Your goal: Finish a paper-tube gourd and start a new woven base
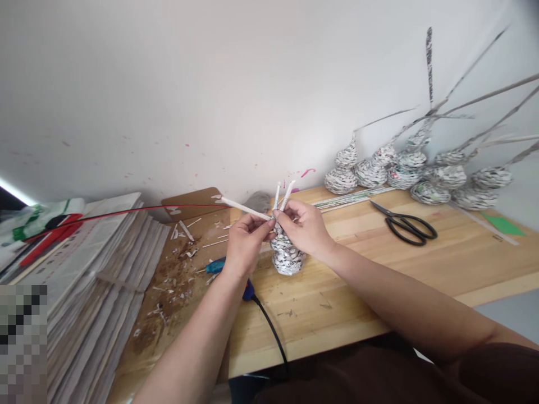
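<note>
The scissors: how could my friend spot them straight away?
On the wooden table, look to the right of the right hand, toward the bumpy woven paper shapes. The scissors lie in front of them; their big black loop handles stand out from those pale shapes.

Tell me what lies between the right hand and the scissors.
Bare tabletop lies between the right hand and the scissors in the head view; paper sticks run along the far side.

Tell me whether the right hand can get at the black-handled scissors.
Probably yes: the black-handled scissors lie uncovered on the pale wooden table, nothing between them and the right hand, though its fingers are busy at the white woven-paper piece.
</note>
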